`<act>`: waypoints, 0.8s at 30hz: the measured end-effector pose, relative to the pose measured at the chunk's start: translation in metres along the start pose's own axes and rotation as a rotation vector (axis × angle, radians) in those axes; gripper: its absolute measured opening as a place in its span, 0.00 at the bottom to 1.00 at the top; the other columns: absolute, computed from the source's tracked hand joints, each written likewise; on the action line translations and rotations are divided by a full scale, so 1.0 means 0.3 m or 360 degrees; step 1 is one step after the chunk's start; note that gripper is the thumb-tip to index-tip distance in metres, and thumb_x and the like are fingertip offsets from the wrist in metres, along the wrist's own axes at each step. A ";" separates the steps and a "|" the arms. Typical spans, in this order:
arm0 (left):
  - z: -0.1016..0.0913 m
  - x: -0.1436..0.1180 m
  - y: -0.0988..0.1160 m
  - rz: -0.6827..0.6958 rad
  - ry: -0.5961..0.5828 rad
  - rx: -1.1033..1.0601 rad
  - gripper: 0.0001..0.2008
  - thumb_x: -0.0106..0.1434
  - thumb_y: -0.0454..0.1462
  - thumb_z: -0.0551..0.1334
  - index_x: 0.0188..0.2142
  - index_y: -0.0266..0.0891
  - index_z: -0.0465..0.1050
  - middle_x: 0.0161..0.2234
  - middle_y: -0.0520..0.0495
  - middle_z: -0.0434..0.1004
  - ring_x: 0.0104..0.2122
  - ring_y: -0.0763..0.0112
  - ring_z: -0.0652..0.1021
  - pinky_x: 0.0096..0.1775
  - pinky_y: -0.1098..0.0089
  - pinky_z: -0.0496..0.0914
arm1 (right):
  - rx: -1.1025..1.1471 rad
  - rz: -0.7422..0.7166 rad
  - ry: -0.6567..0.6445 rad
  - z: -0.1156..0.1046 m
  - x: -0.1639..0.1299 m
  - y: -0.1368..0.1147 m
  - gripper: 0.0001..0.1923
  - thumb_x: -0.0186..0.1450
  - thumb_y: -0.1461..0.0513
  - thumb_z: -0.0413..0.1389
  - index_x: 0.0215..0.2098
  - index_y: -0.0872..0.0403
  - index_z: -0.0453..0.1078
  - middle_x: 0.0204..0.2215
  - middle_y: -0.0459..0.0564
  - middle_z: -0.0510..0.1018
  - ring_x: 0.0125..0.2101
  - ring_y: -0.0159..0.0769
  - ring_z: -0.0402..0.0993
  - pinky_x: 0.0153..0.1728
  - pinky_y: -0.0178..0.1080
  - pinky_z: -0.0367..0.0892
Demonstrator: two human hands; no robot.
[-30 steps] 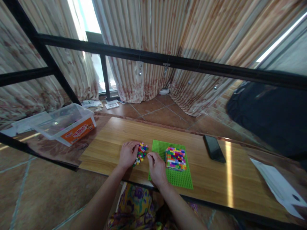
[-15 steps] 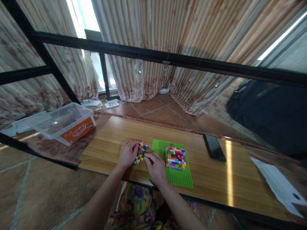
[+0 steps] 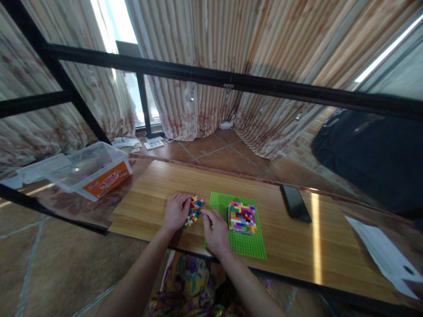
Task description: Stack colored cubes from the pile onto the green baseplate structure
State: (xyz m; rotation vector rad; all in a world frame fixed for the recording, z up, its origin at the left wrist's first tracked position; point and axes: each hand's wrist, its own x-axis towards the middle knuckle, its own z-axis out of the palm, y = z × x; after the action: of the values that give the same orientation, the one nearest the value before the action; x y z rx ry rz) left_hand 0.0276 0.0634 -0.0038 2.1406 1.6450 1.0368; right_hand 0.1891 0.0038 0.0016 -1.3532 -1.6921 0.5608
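Note:
A small heap of loose, many-coloured toy bricks (image 3: 194, 210) lies on the wooden table. My left hand (image 3: 177, 212) rests along the heap's left side, its fingers loosely bent and touching the bricks' edge. From the right, my right hand (image 3: 215, 230) reaches over with thumb and forefinger pinched together beside the heap; anything between those tips is too small to make out. Partly under that hand lies a green studded baseplate (image 3: 246, 246). On the plate stands a block of stacked bricks (image 3: 243, 217) in many colours, just right of my right hand.
A black phone (image 3: 295, 203) lies on the table (image 3: 142, 198) to the right, with a white sheet (image 3: 385, 251) beyond it. At the left stands a clear plastic box (image 3: 89, 169) with an orange label. A dark metal bar (image 3: 198, 72) crosses in front of the curtains.
My right hand's fingertips have shifted slightly up and right along the heap's edge. The left hand and the stacked block have stayed where they were.

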 end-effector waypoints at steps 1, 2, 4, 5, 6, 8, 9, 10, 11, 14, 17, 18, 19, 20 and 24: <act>0.000 0.000 0.000 -0.0001 0.0000 -0.0008 0.12 0.67 0.37 0.53 0.39 0.43 0.76 0.41 0.48 0.81 0.43 0.64 0.77 0.49 0.61 0.69 | 0.0051 0.0023 0.0019 -0.007 -0.001 -0.011 0.15 0.68 0.64 0.46 0.42 0.52 0.74 0.36 0.51 0.78 0.38 0.35 0.74 0.42 0.37 0.68; 0.000 0.001 0.000 -0.0002 -0.0004 -0.0012 0.12 0.67 0.37 0.53 0.39 0.42 0.76 0.41 0.48 0.81 0.43 0.64 0.77 0.48 0.61 0.69 | 0.0111 0.0049 0.0044 -0.016 -0.002 -0.024 0.15 0.68 0.64 0.46 0.42 0.52 0.74 0.37 0.51 0.78 0.38 0.35 0.74 0.42 0.37 0.68; 0.000 0.002 0.000 -0.0007 -0.0007 -0.0012 0.12 0.67 0.37 0.53 0.39 0.43 0.76 0.41 0.48 0.81 0.43 0.64 0.77 0.49 0.61 0.69 | 0.0238 0.0097 0.0105 -0.041 -0.008 -0.056 0.14 0.68 0.62 0.47 0.44 0.52 0.74 0.38 0.52 0.79 0.39 0.35 0.74 0.42 0.37 0.69; -0.001 0.002 0.001 -0.0009 -0.0008 -0.0010 0.12 0.67 0.37 0.53 0.39 0.43 0.76 0.41 0.48 0.81 0.43 0.64 0.77 0.49 0.60 0.68 | 0.0294 0.0117 0.0128 -0.057 -0.011 -0.072 0.13 0.68 0.61 0.48 0.44 0.52 0.74 0.39 0.52 0.79 0.40 0.35 0.74 0.42 0.37 0.69; -0.001 0.003 0.001 -0.0011 -0.0009 -0.0008 0.12 0.67 0.37 0.53 0.39 0.42 0.76 0.41 0.48 0.81 0.43 0.64 0.77 0.49 0.60 0.68 | 0.0346 0.0141 0.0143 -0.075 -0.014 -0.087 0.13 0.68 0.60 0.49 0.45 0.52 0.74 0.40 0.52 0.79 0.40 0.36 0.75 0.42 0.38 0.69; -0.001 0.003 0.002 -0.0013 0.0000 -0.0012 0.12 0.67 0.37 0.52 0.39 0.42 0.76 0.41 0.47 0.81 0.43 0.64 0.77 0.49 0.60 0.68 | 0.0461 0.0220 0.0181 -0.112 -0.021 -0.111 0.12 0.67 0.58 0.52 0.44 0.51 0.74 0.39 0.51 0.79 0.39 0.36 0.75 0.40 0.39 0.70; 0.000 0.003 0.002 -0.0011 0.0002 -0.0017 0.13 0.67 0.37 0.52 0.39 0.42 0.76 0.41 0.47 0.81 0.43 0.64 0.77 0.49 0.60 0.68 | 0.0535 0.0277 0.0204 -0.130 -0.024 -0.118 0.11 0.66 0.57 0.53 0.43 0.51 0.74 0.37 0.51 0.79 0.37 0.36 0.75 0.39 0.39 0.71; 0.000 0.002 0.003 -0.0007 0.0000 -0.0022 0.13 0.67 0.37 0.52 0.39 0.42 0.76 0.41 0.47 0.81 0.43 0.64 0.77 0.49 0.60 0.68 | 0.0617 0.0344 0.0239 -0.148 -0.026 -0.122 0.11 0.65 0.57 0.55 0.42 0.51 0.74 0.36 0.50 0.79 0.36 0.35 0.75 0.37 0.39 0.71; 0.000 0.002 0.002 -0.0005 -0.0003 -0.0024 0.13 0.67 0.37 0.52 0.39 0.42 0.76 0.41 0.47 0.81 0.43 0.64 0.77 0.49 0.60 0.68 | 0.0706 0.0412 0.0278 -0.165 -0.027 -0.123 0.11 0.64 0.56 0.56 0.41 0.51 0.75 0.34 0.49 0.79 0.34 0.35 0.75 0.36 0.39 0.71; 0.000 0.003 0.000 0.0002 -0.0007 -0.0015 0.13 0.67 0.38 0.52 0.39 0.42 0.76 0.41 0.47 0.81 0.43 0.64 0.77 0.49 0.60 0.68 | 0.1007 0.0561 0.0371 -0.211 -0.032 -0.120 0.10 0.60 0.56 0.60 0.39 0.50 0.75 0.31 0.48 0.78 0.31 0.33 0.74 0.32 0.37 0.71; 0.000 0.004 -0.005 0.0008 0.0000 -0.0011 0.13 0.67 0.38 0.53 0.39 0.43 0.76 0.40 0.47 0.81 0.42 0.64 0.78 0.48 0.61 0.69 | 0.1355 0.0671 0.0340 -0.253 -0.038 -0.119 0.09 0.58 0.57 0.62 0.38 0.49 0.76 0.30 0.47 0.78 0.28 0.31 0.72 0.30 0.36 0.70; 0.000 0.005 -0.007 0.0014 -0.0004 -0.0013 0.13 0.67 0.38 0.53 0.39 0.42 0.76 0.40 0.47 0.81 0.42 0.64 0.77 0.48 0.61 0.69 | 0.1461 0.0718 0.0323 -0.265 -0.041 -0.121 0.09 0.57 0.58 0.63 0.37 0.49 0.77 0.30 0.48 0.78 0.28 0.30 0.71 0.29 0.35 0.70; 0.000 0.005 -0.008 0.0020 -0.0009 -0.0016 0.13 0.67 0.38 0.53 0.39 0.42 0.76 0.40 0.47 0.81 0.42 0.64 0.77 0.48 0.61 0.69 | 0.1551 0.0770 0.0313 -0.277 -0.044 -0.123 0.10 0.56 0.58 0.64 0.37 0.49 0.77 0.30 0.48 0.78 0.28 0.30 0.71 0.29 0.35 0.70; 0.001 0.005 -0.010 0.0026 -0.0014 -0.0018 0.13 0.67 0.38 0.53 0.39 0.42 0.76 0.40 0.47 0.81 0.42 0.64 0.77 0.48 0.61 0.69 | 0.1622 0.0819 0.0310 -0.288 -0.046 -0.125 0.10 0.56 0.59 0.65 0.37 0.49 0.77 0.30 0.48 0.78 0.28 0.30 0.71 0.29 0.35 0.70; 0.005 0.005 -0.015 0.0029 -0.0012 -0.0022 0.13 0.67 0.39 0.53 0.40 0.41 0.76 0.41 0.47 0.81 0.43 0.64 0.77 0.48 0.61 0.69 | 0.1695 0.0911 0.0318 -0.320 -0.056 -0.110 0.11 0.54 0.59 0.67 0.36 0.49 0.78 0.31 0.47 0.79 0.29 0.29 0.71 0.30 0.33 0.69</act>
State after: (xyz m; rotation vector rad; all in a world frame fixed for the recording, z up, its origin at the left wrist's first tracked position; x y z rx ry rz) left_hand 0.0253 0.0665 -0.0069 2.1519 1.6129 1.0410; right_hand 0.2523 -0.0383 0.0712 -0.9855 -0.5876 1.3513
